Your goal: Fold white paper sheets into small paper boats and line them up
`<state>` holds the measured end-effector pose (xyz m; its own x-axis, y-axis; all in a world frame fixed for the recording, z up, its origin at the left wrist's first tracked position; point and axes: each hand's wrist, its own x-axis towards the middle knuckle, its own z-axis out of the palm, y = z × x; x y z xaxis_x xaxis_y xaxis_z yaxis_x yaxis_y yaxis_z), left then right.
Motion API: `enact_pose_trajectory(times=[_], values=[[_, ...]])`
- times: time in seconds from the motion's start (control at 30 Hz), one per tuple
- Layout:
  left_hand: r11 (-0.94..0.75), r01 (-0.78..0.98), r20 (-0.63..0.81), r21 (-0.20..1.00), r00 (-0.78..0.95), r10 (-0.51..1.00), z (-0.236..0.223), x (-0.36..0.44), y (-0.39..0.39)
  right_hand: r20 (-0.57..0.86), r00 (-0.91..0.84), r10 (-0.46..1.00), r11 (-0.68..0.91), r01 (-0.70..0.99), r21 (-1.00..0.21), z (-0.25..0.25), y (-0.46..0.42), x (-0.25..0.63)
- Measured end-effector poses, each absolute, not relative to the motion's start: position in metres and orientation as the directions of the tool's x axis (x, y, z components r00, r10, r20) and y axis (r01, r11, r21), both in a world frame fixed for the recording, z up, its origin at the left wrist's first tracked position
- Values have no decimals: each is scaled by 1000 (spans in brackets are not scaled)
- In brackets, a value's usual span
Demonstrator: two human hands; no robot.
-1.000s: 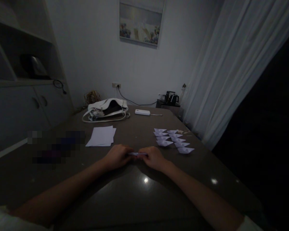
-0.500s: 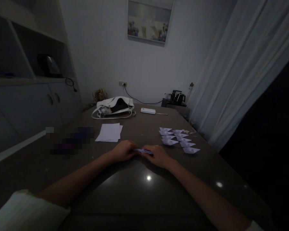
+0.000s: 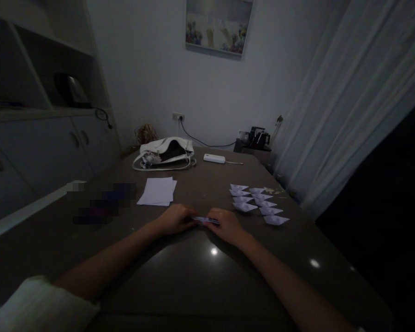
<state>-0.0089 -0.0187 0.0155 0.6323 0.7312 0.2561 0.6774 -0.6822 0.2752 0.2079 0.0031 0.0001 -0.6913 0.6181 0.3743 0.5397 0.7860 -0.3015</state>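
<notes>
Between my two hands, low over the middle of the table, is a small folded piece of white paper (image 3: 204, 220), seen nearly edge-on. My left hand (image 3: 177, 218) pinches its left end with closed fingers. The right end is gripped by my right hand (image 3: 225, 224), whose fingers cover part of it. Several folded paper boats (image 3: 245, 207) stand in two rows to the right of my hands. Beyond my left hand lies a small stack of white paper sheets (image 3: 157, 190), slightly fanned.
On the dark, glossy table (image 3: 193, 281), a white handbag (image 3: 166, 150) lies at the back left. A white power bank (image 3: 214, 158) with a short cable is right of it. A blurred-out patch (image 3: 105, 205) covers something at the left. A black kettle (image 3: 262, 139) stands beyond the table.
My view has tilted slightly downward. Both hands keep hold of the folded paper, which now looks flatter and narrower. The boats and sheets stay in place.
</notes>
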Motion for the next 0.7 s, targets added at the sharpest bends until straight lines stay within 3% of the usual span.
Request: enact_pose_trajectory(times=[0.1, 0.27, 0.43, 0.7], values=[[-672, 656, 246, 344, 628, 738, 18, -11, -20, 372, -687, 624, 781, 522, -344, 2, 6, 211], [-578, 636, 221, 511, 553, 804, 18, -16, -20, 410, -615, 674, 727, 450, -519, 10, 10, 215], [-464, 591, 162, 660, 491, 856, 15, -15, -19, 431, -586, 686, 713, 425, -558, 14, 12, 214], [-405, 575, 172, 711, 416, 893, 15, -16, -17, 378, -578, 723, 621, 304, -723, 12, 22, 222]])
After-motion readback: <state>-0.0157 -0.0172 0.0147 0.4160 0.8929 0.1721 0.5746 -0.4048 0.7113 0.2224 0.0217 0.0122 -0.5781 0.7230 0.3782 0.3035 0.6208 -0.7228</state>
